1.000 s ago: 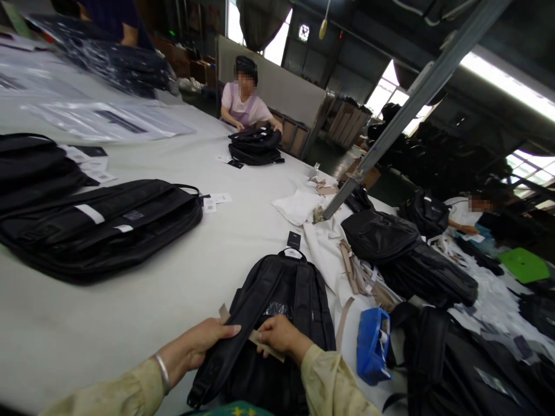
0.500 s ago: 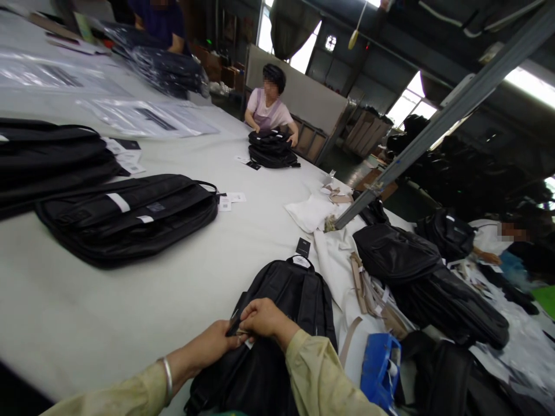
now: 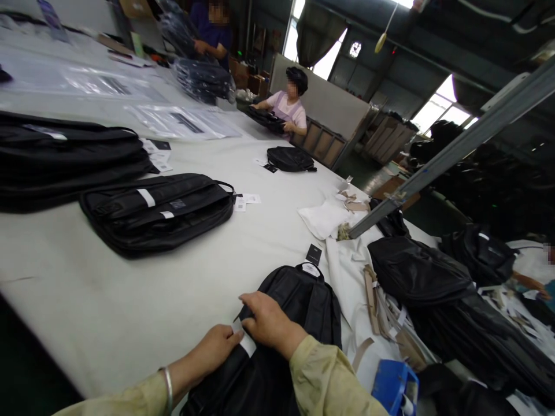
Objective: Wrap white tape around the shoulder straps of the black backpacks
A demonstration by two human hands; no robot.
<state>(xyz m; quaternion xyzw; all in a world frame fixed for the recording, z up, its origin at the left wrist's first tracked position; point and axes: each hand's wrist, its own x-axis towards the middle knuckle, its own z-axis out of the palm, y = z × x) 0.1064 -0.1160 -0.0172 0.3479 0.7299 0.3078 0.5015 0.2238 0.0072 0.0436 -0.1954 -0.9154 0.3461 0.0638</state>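
A black backpack lies on the table in front of me, straps upward, with a black tag by its top handle. A white band lies across the strap on its left side. My left hand pinches the end of this band between thumb and fingers at the bag's edge. Just above the band, my right hand rests over the strap, thumb and forefinger apart. Its other fingers are partly hidden.
More black backpacks lie at left and farther back. Clear plastic bags lie at the far left. A slanting metal post, paper strips and a blue holder stand at right. Co-workers stand across the table.
The dark strap end I pinched with both hands now lies down, and the white band shows flat across it. My right fingers have spread. A co-worker opposite has lifted one bag off another.
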